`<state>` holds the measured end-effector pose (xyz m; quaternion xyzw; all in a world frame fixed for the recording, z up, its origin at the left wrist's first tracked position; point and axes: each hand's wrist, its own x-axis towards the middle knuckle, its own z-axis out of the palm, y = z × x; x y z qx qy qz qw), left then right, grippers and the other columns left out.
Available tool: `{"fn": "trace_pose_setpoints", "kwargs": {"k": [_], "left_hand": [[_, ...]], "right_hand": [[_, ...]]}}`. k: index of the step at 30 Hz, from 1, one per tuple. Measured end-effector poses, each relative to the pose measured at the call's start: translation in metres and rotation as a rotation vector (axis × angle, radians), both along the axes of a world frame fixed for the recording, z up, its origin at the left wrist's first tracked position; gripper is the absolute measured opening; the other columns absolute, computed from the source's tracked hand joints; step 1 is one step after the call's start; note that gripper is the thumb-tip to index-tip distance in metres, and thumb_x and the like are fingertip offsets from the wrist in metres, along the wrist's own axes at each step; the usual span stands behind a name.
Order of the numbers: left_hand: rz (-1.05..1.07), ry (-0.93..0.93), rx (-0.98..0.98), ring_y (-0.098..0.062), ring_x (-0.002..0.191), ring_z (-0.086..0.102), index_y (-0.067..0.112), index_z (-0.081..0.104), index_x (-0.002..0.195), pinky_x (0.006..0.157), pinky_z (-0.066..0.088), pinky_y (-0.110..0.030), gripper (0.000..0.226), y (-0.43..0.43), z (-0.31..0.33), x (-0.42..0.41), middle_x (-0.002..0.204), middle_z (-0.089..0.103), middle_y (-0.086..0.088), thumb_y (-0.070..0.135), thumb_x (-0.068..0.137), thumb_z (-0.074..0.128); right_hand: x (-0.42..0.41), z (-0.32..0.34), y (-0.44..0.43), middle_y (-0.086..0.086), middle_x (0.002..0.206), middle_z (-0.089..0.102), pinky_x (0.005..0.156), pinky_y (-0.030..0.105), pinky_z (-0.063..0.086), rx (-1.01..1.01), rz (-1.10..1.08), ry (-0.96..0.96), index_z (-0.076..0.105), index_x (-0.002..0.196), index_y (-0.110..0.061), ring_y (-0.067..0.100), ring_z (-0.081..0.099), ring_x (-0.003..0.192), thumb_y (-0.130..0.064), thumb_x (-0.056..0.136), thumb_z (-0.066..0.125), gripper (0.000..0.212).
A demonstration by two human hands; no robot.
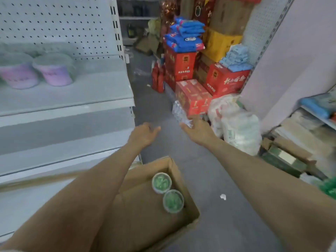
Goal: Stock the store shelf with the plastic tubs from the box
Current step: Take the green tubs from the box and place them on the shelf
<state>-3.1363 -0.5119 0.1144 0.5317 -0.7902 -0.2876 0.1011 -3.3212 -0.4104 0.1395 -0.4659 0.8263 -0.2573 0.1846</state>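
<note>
The biggest thing here is the white metal shelf unit with a pegboard back (72, 95), which fills the whole left side. The grey floor aisle (209, 160) runs alongside it to a messy pile of red and yellow cartons (192, 95) at the far end, with blue plastic bags (185, 39) stacked on top. Down at the person's feet sits an open brown cardboard box (145, 215), right up against the foot of the shelf unit. Both bare arms reach out forward above the box. The left hand (144, 133) and right hand (197, 130) are apart from each other, fingers loose, and neither is gripping anything. On the upper shelf are two pink plastic tubs with clear lids (54, 70) side by side, pretty blurry. Inside the box, two round plastic tubs with green tops (161, 182) stand upright next to each other against its right wall, well below the hands. Smallest bit is a white scrap (223, 196) on the floor to the right of the box.
</note>
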Motion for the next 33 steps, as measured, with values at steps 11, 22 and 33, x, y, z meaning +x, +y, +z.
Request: {"fn": "trace_pose_setpoints", "kwargs": {"k": [11,22,33], "left_hand": [[0.031,-0.171,0.498,-0.032,0.104,0.060,0.007,0.065,0.108,0.080,0.041,-0.032,0.050,0.024,-0.244,0.025,0.108,0.065,-0.013,0.051,0.096,0.044],[0.526,0.092,0.989,-0.031,0.123,0.050,0.013,0.042,0.140,0.104,0.043,-0.045,0.070,0.016,-0.378,-0.006,0.143,0.043,-0.008,0.057,0.087,0.057],[0.575,0.153,1.042,-0.028,0.105,0.055,0.014,0.051,0.131,0.096,0.048,-0.037,0.065,0.007,-0.415,0.003,0.129,0.052,-0.001,0.052,0.081,0.067]], "right_hand": [[0.053,-0.266,0.082,0.009,0.106,0.071,0.092,0.044,0.054,0.529,-0.255,-0.595,0.071,0.098,-0.020,0.027,0.067,0.102,-0.072,0.076,0.063,0.057],[0.086,-0.395,0.089,0.014,0.117,0.067,0.095,0.041,0.052,0.668,-0.831,-0.790,0.057,0.127,-0.005,0.028,0.064,0.103,-0.060,0.080,0.066,0.073],[0.097,-0.415,0.089,0.013,0.113,0.067,0.090,0.041,0.054,0.644,-0.964,-0.758,0.060,0.123,-0.009,0.029,0.064,0.102,-0.054,0.077,0.075,0.066]]}}
